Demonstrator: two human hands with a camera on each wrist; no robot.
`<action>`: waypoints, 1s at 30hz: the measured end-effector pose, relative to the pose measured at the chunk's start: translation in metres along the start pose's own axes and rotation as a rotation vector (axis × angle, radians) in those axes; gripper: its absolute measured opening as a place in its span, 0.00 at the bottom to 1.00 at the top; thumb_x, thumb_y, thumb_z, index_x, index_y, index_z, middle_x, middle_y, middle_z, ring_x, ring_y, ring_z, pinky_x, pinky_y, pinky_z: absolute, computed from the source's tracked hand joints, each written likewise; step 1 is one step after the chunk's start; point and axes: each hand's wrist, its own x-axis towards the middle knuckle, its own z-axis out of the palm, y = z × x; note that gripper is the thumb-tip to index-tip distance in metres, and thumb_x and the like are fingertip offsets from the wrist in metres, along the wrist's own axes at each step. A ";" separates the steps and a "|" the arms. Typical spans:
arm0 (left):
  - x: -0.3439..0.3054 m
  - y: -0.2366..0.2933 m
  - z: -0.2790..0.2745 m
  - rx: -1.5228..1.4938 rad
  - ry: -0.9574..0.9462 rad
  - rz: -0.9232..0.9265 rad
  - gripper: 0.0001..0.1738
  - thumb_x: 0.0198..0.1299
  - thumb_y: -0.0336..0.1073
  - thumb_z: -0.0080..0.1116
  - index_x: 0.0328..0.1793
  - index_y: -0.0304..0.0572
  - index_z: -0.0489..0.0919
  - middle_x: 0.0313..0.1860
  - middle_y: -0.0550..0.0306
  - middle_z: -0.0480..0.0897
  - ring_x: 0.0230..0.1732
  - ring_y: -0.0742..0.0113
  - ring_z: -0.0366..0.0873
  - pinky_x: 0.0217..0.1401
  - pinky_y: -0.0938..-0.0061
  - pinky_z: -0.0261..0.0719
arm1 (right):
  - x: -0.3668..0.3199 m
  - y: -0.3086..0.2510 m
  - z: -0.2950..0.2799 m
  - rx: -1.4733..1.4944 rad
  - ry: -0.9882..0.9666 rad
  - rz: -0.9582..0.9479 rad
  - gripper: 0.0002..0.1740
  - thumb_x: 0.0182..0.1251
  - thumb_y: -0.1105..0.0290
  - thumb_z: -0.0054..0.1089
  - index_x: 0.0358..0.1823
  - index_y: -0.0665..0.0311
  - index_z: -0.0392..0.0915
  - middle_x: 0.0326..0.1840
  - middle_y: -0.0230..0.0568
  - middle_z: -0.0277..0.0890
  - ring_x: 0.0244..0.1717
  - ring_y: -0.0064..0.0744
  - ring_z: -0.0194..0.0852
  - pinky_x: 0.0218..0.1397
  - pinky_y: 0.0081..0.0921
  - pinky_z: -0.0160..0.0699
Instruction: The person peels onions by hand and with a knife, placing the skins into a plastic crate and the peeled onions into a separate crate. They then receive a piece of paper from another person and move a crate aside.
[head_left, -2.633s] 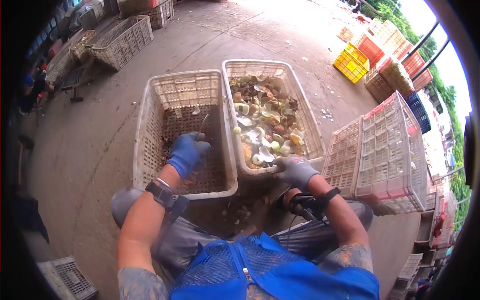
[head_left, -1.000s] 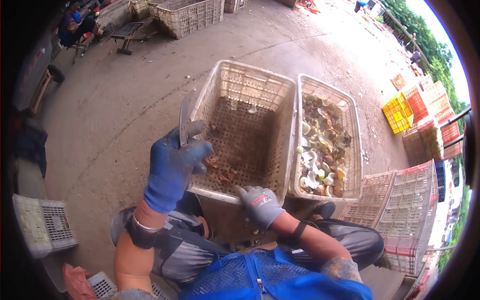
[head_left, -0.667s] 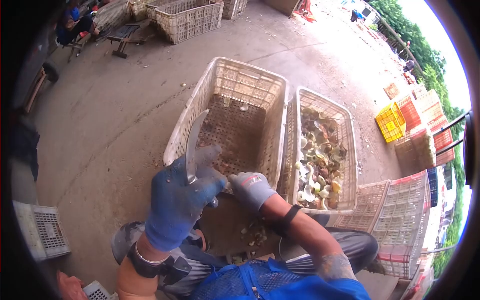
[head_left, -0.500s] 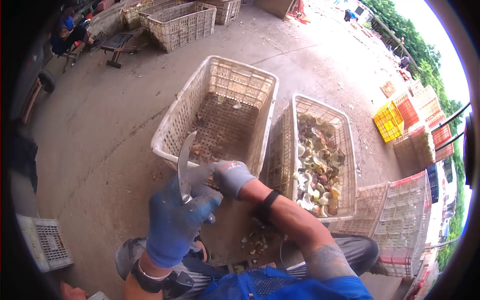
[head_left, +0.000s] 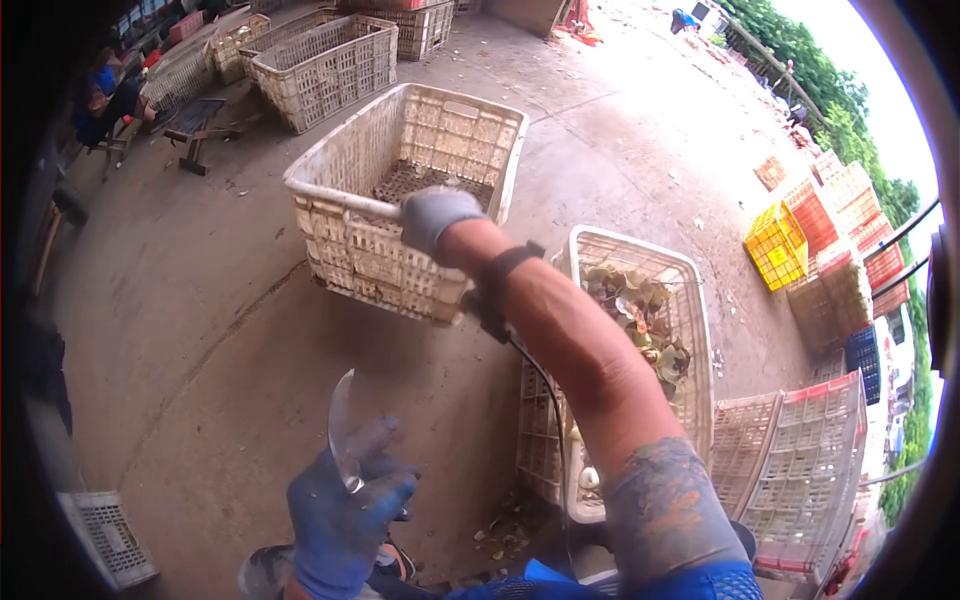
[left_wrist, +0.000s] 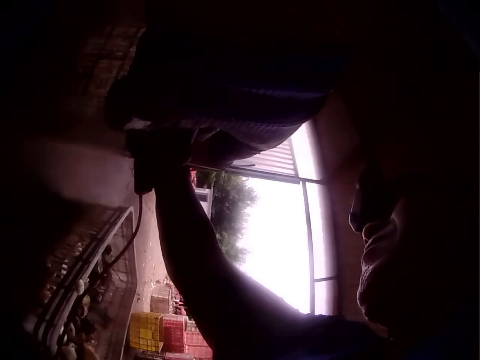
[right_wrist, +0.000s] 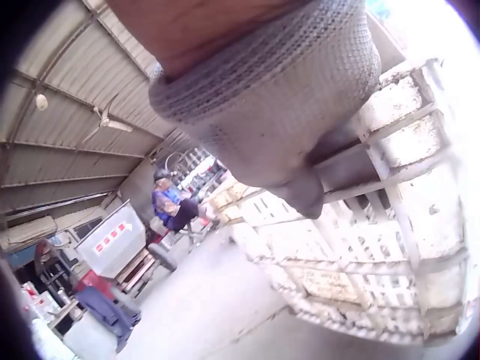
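My left hand (head_left: 350,510), in a blue glove, grips a curved knife (head_left: 341,425) with its blade pointing up, low in the head view. My right hand (head_left: 440,215), in a grey glove, reaches far forward and grips the near rim of a dirty white plastic crate (head_left: 370,255). A few pale scraps lie on that crate's floor. In the right wrist view the grey glove (right_wrist: 270,120) curls over the rim, with the slatted crate wall (right_wrist: 337,240) below. A second white crate (head_left: 706,350), holding onion-like peelings (head_left: 635,300), stands under my right forearm. The left wrist view is mostly dark.
Stacked white crates (head_left: 800,470) stand close on the right, with a yellow crate (head_left: 777,245) beyond. More crates (head_left: 330,75) and a low stool (head_left: 195,130) are at the back left, near a seated person (head_left: 110,100). Scraps (head_left: 500,530) lie on the ground before me.
My right hand has moved from the peelings crate to the other crate's near rim. That crate has shifted away, forward and left. The knife stays in my left hand, which has come back nearer me.
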 end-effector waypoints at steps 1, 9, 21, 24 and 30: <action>0.005 -0.001 0.004 -0.012 -0.021 -0.037 0.28 0.53 0.24 0.61 0.64 0.22 0.78 0.32 0.45 0.88 0.27 0.68 0.85 0.32 0.76 0.83 | 0.008 0.021 -0.019 0.009 -0.007 0.052 0.16 0.70 0.64 0.58 0.54 0.59 0.88 0.53 0.52 0.87 0.54 0.51 0.87 0.57 0.42 0.86; 0.036 -0.017 0.058 0.051 -0.046 -0.243 0.24 0.58 0.25 0.68 0.62 0.32 0.81 0.37 0.51 0.88 0.29 0.71 0.86 0.29 0.77 0.84 | -0.042 0.181 -0.093 -0.015 0.092 0.086 0.18 0.66 0.54 0.69 0.47 0.60 0.87 0.45 0.50 0.88 0.48 0.49 0.87 0.53 0.42 0.82; 0.052 -0.032 0.081 0.124 -0.096 -0.182 0.23 0.58 0.24 0.69 0.62 0.33 0.81 0.36 0.52 0.87 0.26 0.69 0.85 0.27 0.75 0.85 | -0.095 0.365 -0.076 0.279 0.465 0.529 0.30 0.63 0.45 0.73 0.53 0.64 0.86 0.41 0.48 0.89 0.42 0.40 0.87 0.49 0.37 0.83; 0.057 -0.040 0.088 0.179 -0.108 -0.119 0.27 0.57 0.28 0.63 0.63 0.21 0.77 0.33 0.46 0.86 0.21 0.68 0.82 0.23 0.75 0.84 | -0.172 0.376 -0.101 0.732 0.658 0.815 0.29 0.62 0.46 0.74 0.49 0.66 0.88 0.40 0.49 0.89 0.40 0.38 0.86 0.49 0.35 0.81; 0.068 -0.036 0.111 0.230 -0.155 -0.279 0.25 0.56 0.24 0.67 0.62 0.30 0.80 0.29 0.54 0.82 0.18 0.67 0.80 0.19 0.76 0.78 | -0.303 0.468 -0.130 0.868 0.982 0.913 0.22 0.60 0.58 0.78 0.48 0.70 0.88 0.41 0.44 0.88 0.37 0.32 0.81 0.45 0.30 0.79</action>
